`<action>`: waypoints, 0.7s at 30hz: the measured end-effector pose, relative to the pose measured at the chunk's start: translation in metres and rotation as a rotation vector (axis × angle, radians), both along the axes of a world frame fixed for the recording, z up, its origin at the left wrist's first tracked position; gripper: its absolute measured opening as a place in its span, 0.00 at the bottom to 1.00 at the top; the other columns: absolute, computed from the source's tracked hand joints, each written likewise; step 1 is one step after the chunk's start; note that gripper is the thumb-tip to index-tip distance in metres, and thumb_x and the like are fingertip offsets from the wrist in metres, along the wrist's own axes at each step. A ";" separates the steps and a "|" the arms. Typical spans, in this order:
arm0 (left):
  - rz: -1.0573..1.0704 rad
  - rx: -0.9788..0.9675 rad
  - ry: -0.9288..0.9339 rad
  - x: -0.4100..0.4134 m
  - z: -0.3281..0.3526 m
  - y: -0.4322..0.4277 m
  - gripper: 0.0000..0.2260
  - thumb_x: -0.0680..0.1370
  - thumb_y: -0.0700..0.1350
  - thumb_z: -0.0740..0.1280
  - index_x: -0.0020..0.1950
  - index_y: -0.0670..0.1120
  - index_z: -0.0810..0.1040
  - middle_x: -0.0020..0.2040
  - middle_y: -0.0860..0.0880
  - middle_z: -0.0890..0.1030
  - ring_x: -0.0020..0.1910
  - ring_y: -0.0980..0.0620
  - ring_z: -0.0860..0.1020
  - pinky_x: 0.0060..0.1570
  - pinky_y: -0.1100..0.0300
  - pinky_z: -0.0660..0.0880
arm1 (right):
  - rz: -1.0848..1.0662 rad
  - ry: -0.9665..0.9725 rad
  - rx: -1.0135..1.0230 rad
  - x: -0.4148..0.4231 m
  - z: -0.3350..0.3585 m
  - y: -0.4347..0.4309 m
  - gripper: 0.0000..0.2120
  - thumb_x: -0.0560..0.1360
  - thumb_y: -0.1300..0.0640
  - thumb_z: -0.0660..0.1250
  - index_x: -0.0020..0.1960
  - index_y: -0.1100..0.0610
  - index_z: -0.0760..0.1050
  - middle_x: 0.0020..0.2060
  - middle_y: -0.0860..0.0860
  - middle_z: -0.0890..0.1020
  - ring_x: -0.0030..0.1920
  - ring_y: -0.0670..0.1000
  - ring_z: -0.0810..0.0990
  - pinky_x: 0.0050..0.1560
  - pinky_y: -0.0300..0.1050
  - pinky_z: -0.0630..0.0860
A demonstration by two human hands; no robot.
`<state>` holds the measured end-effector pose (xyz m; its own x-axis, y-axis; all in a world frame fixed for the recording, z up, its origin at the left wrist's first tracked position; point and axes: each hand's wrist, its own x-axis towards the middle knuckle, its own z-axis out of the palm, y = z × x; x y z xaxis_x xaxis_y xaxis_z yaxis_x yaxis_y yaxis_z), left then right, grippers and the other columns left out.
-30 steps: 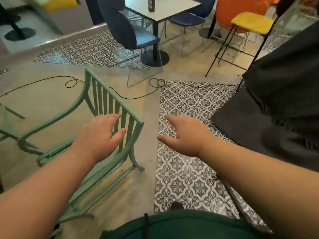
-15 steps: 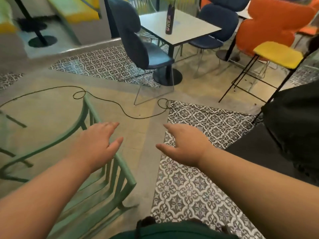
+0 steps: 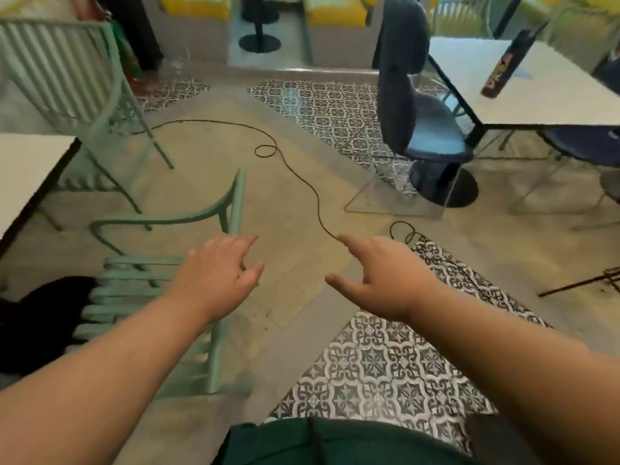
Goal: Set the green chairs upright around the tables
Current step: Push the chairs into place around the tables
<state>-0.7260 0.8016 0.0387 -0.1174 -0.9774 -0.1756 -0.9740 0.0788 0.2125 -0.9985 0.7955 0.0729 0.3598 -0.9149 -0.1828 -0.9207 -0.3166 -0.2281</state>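
Note:
A pale green slatted metal chair (image 3: 141,290) stands on the floor at lower left, its seat slats facing up and its backrest top rail (image 3: 236,203) running away from me. My left hand (image 3: 214,273) hovers over that rail with fingers spread and nothing in it. To the right, over bare floor, my right hand (image 3: 379,280) is also spread and holds nothing. A second green chair (image 3: 70,82) stands upright at the far left, beside a white table (image 3: 23,169).
A black cable (image 3: 302,176) snakes across the floor ahead. A dark blue chair (image 3: 412,105) and a white table (image 3: 536,92) with a dark bottle (image 3: 503,65) stand at the right. A black bag (image 3: 37,317) lies at the left edge. Patterned tiles cover parts of the floor.
The view has swung left and upward, so the green chair now sits lower left and a second green chair and white table have come into sight. Both hands stay spread and hold nothing.

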 end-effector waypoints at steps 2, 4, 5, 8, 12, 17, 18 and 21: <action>0.092 0.005 0.003 -0.004 -0.002 0.011 0.31 0.77 0.63 0.54 0.77 0.52 0.69 0.71 0.49 0.76 0.69 0.45 0.73 0.63 0.45 0.72 | 0.085 0.005 0.004 -0.001 -0.002 -0.024 0.40 0.77 0.29 0.57 0.81 0.51 0.60 0.72 0.50 0.76 0.71 0.53 0.74 0.70 0.55 0.71; 0.204 -0.005 0.007 0.002 -0.004 0.021 0.31 0.77 0.63 0.54 0.76 0.52 0.69 0.72 0.49 0.76 0.69 0.45 0.73 0.63 0.45 0.72 | 0.171 -0.004 0.031 0.009 -0.005 -0.049 0.40 0.77 0.29 0.57 0.81 0.51 0.59 0.74 0.50 0.74 0.70 0.52 0.74 0.71 0.54 0.71; 0.251 -0.001 0.010 0.006 -0.004 0.025 0.31 0.77 0.64 0.53 0.76 0.51 0.69 0.72 0.49 0.75 0.70 0.45 0.72 0.64 0.46 0.72 | 0.204 -0.009 0.038 0.015 -0.007 -0.059 0.40 0.77 0.28 0.57 0.81 0.50 0.59 0.73 0.50 0.74 0.68 0.52 0.76 0.70 0.54 0.72; 0.398 0.033 -0.011 0.020 -0.014 0.037 0.31 0.78 0.64 0.52 0.78 0.51 0.68 0.74 0.49 0.73 0.72 0.45 0.71 0.67 0.47 0.71 | 0.339 -0.002 0.040 0.044 -0.016 -0.092 0.40 0.77 0.29 0.57 0.81 0.49 0.59 0.74 0.50 0.74 0.66 0.53 0.78 0.68 0.53 0.73; 0.510 0.071 -0.005 0.020 -0.041 0.041 0.33 0.78 0.65 0.48 0.79 0.51 0.66 0.76 0.50 0.72 0.74 0.47 0.70 0.70 0.47 0.70 | 0.490 0.034 0.040 0.085 -0.032 -0.134 0.39 0.77 0.29 0.56 0.81 0.49 0.58 0.76 0.50 0.70 0.74 0.53 0.70 0.72 0.55 0.69; 0.634 0.116 0.031 0.032 -0.076 0.018 0.33 0.79 0.67 0.48 0.81 0.54 0.58 0.79 0.51 0.66 0.78 0.49 0.64 0.75 0.46 0.65 | 0.661 0.088 0.077 0.124 -0.047 -0.180 0.38 0.78 0.31 0.57 0.82 0.50 0.56 0.78 0.50 0.68 0.78 0.54 0.64 0.77 0.53 0.62; 0.658 0.109 0.038 0.033 -0.078 0.014 0.32 0.80 0.67 0.49 0.81 0.54 0.58 0.79 0.51 0.66 0.78 0.49 0.64 0.75 0.46 0.65 | 0.690 0.095 0.072 0.131 -0.051 -0.189 0.39 0.78 0.30 0.57 0.82 0.50 0.57 0.78 0.50 0.68 0.78 0.54 0.64 0.77 0.53 0.62; 0.749 0.118 0.058 0.028 -0.078 0.006 0.31 0.81 0.66 0.51 0.81 0.54 0.58 0.79 0.51 0.66 0.77 0.49 0.65 0.73 0.48 0.66 | 0.771 0.115 0.064 0.149 -0.065 -0.212 0.40 0.77 0.29 0.56 0.81 0.51 0.60 0.76 0.51 0.71 0.77 0.54 0.66 0.77 0.55 0.63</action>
